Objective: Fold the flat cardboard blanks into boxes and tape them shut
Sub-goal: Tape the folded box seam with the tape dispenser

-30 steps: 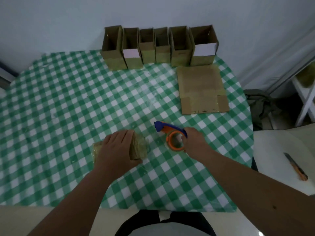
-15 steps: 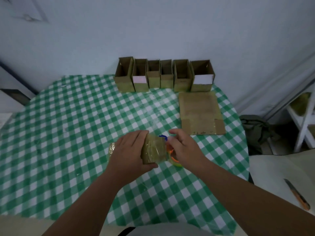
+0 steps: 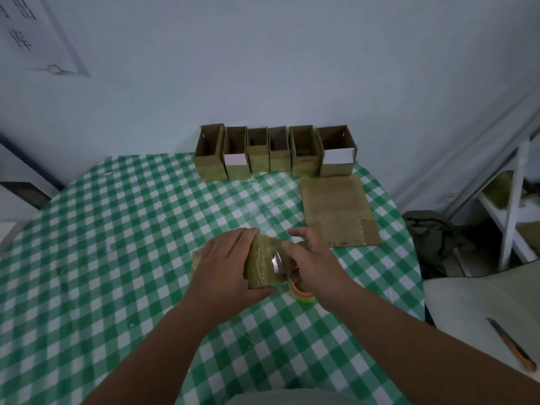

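Our left hand [image 3: 225, 267] grips the small taped box [image 3: 263, 266] just above the bench [image 3: 117, 258], right hand [image 3: 309, 258] fingers pinching its glossy tape; light, stiff, likely slippery, so we hold its edges.

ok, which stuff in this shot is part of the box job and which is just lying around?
Job:
- box gripped by the left hand, right hand pressing tape on it
- tape roll on the table
- flat cardboard blank
- row of open boxes by the wall

Lying about:
- utility knife on the side surface
- dark bag on the floor
- white shelf
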